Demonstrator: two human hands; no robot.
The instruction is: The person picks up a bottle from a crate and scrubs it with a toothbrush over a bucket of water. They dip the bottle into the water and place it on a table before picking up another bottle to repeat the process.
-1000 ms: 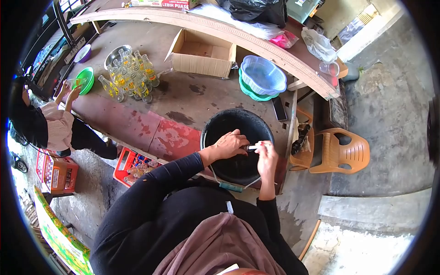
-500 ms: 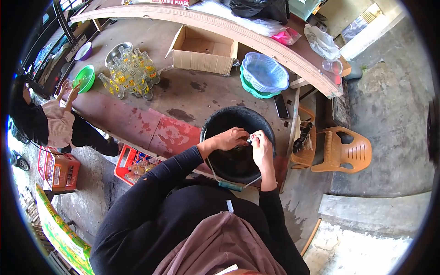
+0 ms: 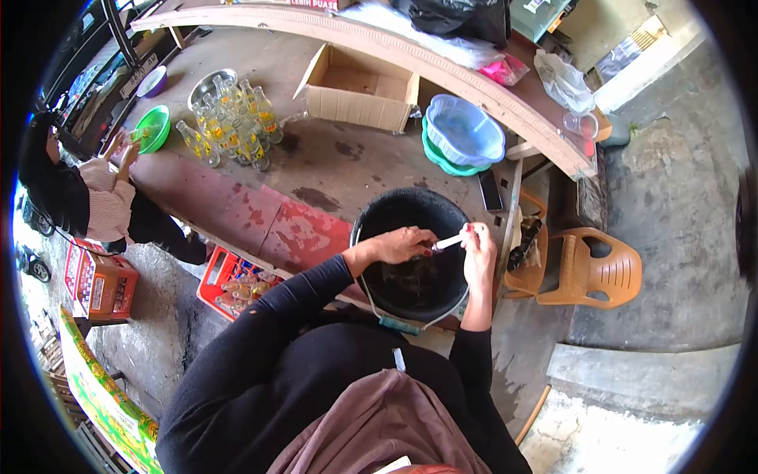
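Observation:
Both hands are over a black bucket with a wire handle and a teal grip. A slim, whitish strip stretches between them; its kind is not clear. My left hand is closed with fingertips pinched at the strip's left end. At the other end, my right hand pinches it between thumb and fingers, over the bucket's right rim. Dark, murky contents show low in the bucket, too dim to make out.
On the table stand several glass bottles, a cardboard box, stacked blue and green basins and a phone. Left, another person works at a green basin. An orange chair stands right; a red crate sits below.
My hands have drawn apart, the right one moving right and up, so the whitish strip now shows stretched between them. The view has shifted slightly.

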